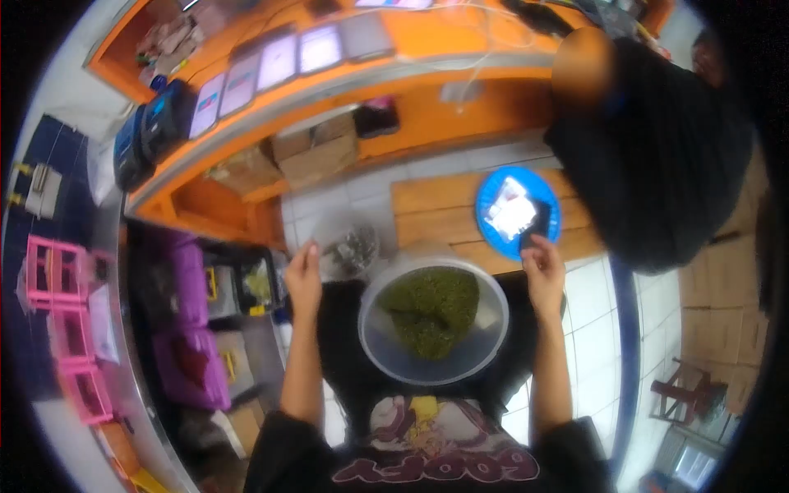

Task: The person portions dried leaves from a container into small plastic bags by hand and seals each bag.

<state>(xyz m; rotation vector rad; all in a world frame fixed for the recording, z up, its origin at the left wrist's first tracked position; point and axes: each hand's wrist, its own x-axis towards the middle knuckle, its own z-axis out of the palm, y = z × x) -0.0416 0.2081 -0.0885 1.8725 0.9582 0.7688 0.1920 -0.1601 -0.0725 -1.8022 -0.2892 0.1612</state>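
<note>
A translucent basin (371, 333) sits on my lap, with a mound of finely chopped green herbs (436, 308) in it. My right hand (544, 275) is raised beyond the basin's right side, its fingers closed at the lower end of a dark flat object (536, 223) that overlaps a blue plate (485, 201). A shiny white and silver packet (511, 212) lies on that plate. To the left of the basin, my left hand (304, 275) is raised with fingertips pressed together; anything between them is too small to see. Beside it stands a clear container (355, 251) with dark contents.
A wooden bench (427, 204) holds the blue plate. Behind it runs an orange counter (485, 66) with several lit phones or tablets (278, 62). A person in black (657, 156) is close at the right. Purple crates (191, 370) and pink racks (57, 275) stand at left.
</note>
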